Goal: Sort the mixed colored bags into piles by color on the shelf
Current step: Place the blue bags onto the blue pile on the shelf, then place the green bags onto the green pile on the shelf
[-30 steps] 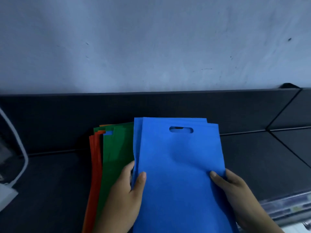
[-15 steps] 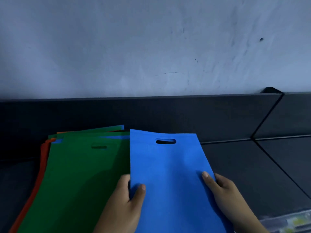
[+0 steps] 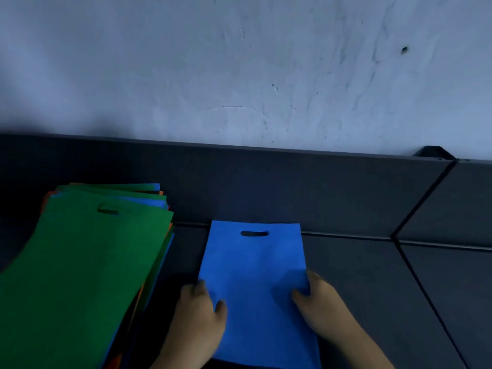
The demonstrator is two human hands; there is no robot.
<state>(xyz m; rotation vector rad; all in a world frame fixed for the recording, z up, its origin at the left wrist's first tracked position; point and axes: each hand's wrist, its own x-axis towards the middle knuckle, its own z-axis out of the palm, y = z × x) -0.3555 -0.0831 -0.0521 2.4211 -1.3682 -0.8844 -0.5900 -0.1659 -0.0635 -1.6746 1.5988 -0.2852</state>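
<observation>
Pinching the blue bag [image 3: 253, 265] at both sides with our left hand [image 3: 198, 312] and right hand [image 3: 322, 307], we could bump the mixed pile [image 3: 87, 262] and spill it off the shelf [image 3: 359, 275].

The blue bag [image 3: 253, 265] looks like matt, felt-like cloth, soft and faintly fuzzy; the green bag [image 3: 87, 262] atop the mixed stack [image 3: 159, 202] has the same dull cloth look; the shelf [image 3: 359, 283] is a dark, matt, smooth panel; the wall [image 3: 239, 70] is pale plaster, rough, scuffed and scratched.
</observation>
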